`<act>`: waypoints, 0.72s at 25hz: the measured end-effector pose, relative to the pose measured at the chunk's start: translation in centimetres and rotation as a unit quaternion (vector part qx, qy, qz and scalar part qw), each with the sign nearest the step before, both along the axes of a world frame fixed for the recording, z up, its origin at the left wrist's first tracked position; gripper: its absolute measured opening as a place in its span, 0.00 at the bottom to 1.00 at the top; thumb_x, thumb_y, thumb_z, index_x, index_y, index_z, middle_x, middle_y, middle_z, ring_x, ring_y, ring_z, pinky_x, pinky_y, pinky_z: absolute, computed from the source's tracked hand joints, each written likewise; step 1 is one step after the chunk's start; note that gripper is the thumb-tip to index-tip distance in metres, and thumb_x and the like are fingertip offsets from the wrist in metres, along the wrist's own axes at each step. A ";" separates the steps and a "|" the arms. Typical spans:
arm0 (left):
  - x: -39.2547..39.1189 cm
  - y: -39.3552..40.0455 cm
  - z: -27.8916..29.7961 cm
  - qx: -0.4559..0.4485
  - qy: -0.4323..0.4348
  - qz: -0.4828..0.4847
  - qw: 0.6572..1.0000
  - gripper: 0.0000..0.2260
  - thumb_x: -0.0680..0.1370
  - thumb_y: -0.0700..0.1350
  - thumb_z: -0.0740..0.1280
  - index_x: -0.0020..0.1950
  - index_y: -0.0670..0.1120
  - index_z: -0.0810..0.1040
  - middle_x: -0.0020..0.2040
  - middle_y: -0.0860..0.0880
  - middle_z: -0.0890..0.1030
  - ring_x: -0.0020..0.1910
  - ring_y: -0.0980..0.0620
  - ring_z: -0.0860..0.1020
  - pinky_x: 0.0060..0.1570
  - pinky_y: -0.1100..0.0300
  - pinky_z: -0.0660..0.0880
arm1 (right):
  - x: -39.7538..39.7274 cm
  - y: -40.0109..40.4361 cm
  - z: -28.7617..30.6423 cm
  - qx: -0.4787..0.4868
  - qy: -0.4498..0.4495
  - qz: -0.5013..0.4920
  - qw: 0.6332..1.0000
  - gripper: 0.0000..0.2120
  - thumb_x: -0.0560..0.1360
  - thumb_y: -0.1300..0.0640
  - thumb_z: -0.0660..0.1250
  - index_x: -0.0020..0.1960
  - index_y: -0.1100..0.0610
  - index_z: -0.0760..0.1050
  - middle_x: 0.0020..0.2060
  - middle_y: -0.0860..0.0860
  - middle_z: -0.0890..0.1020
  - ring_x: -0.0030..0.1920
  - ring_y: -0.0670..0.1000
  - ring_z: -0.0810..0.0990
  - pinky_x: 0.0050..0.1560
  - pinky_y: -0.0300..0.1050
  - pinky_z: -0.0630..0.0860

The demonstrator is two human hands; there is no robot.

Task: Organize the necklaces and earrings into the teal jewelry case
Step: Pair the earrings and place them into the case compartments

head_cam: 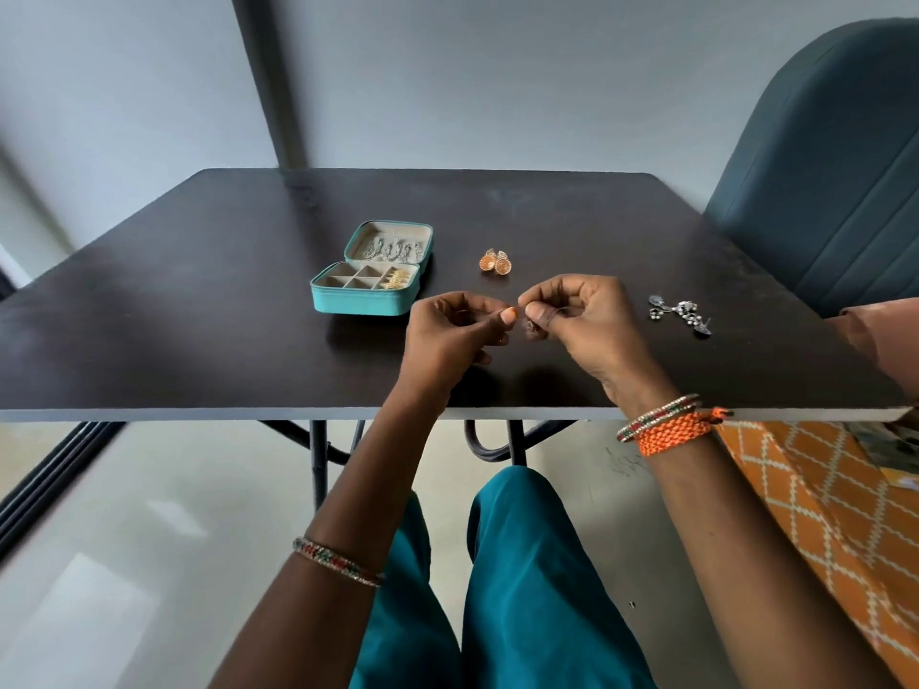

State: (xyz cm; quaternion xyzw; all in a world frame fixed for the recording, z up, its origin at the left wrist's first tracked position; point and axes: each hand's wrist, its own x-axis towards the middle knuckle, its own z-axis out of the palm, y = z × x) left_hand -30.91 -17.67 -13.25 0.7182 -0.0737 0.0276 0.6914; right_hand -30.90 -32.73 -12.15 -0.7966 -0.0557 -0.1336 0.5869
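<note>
From the head view, both hands meet above the near middle of the dark bench [149,310]. The left hand [450,330] has its fingers curled, thumb and forefinger pinching something very thin at the tips. The right hand [582,320] pinches the other side, fingertips nearly touching those of the left, and a small dark earring [531,328] hangs just under them; its shape is too blurred to make out.

Beyond the left hand, a little to its outer side, the teal jewelry case [370,271] lies open on the bench. Silver pieces [395,249] sit against the inside of its raised lid, and gold earrings [398,280] fill the tray compartment nearest the hands' side, on its right end.

Just past the fingertips, between the case and the right hand, lies a pair of round orange earrings [496,263], touching each other. Out beyond the right hand's outer side lie silver earrings [679,313] on the bench, well apart from the case.

Bangles [659,415] and an orange braided band [674,432] circle the right wrist.
</note>
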 end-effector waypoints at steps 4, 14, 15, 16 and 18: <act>0.7 0.9 -0.8 0.143 -0.046 0.112 0.982 0.04 0.70 0.46 0.75 0.41 0.47 0.84 0.35 0.50 0.84 0.32 0.56 0.81 0.36 0.58 0.79 | 1.6 1.7 -1.2 -0.059 -0.014 -0.020 0.998 0.13 0.72 0.69 0.68 0.38 0.52 0.79 0.32 0.50 0.82 0.31 0.45 0.82 0.39 0.41 0.80; 0.9 0.6 -1.3 0.212 -0.016 0.228 0.950 0.05 0.69 0.50 0.75 0.42 0.51 0.85 0.38 0.54 0.83 0.41 0.56 0.80 0.37 0.61 0.74 | 2.0 3.7 -2.6 -0.142 -0.060 -0.053 0.987 0.07 0.72 0.66 0.68 0.41 0.55 0.81 0.34 0.48 0.82 0.36 0.43 0.80 0.38 0.32 0.75; 0.9 0.5 -1.3 0.217 -0.012 0.232 0.948 0.05 0.70 0.51 0.74 0.42 0.51 0.85 0.38 0.55 0.83 0.41 0.56 0.79 0.36 0.61 0.72 | 1.9 3.8 -2.6 -0.148 -0.063 -0.053 0.986 0.07 0.72 0.66 0.68 0.41 0.55 0.81 0.34 0.48 0.82 0.36 0.42 0.80 0.37 0.30 0.74; 0.9 0.5 -1.2 0.224 -0.008 0.236 0.945 0.05 0.70 0.51 0.74 0.42 0.52 0.84 0.39 0.55 0.83 0.42 0.56 0.79 0.36 0.61 0.70 | 1.9 3.8 -2.6 -0.151 -0.064 -0.051 0.985 0.07 0.72 0.66 0.68 0.41 0.55 0.81 0.33 0.46 0.82 0.35 0.40 0.79 0.36 0.28 0.73; 1.0 0.5 -1.2 0.239 -0.004 0.240 0.941 0.05 0.70 0.52 0.74 0.43 0.52 0.84 0.41 0.55 0.83 0.44 0.56 0.79 0.36 0.62 0.68 | 2.0 4.0 -2.6 -0.150 -0.061 -0.045 0.986 0.06 0.72 0.66 0.68 0.41 0.56 0.80 0.32 0.43 0.80 0.33 0.36 0.78 0.35 0.24 0.70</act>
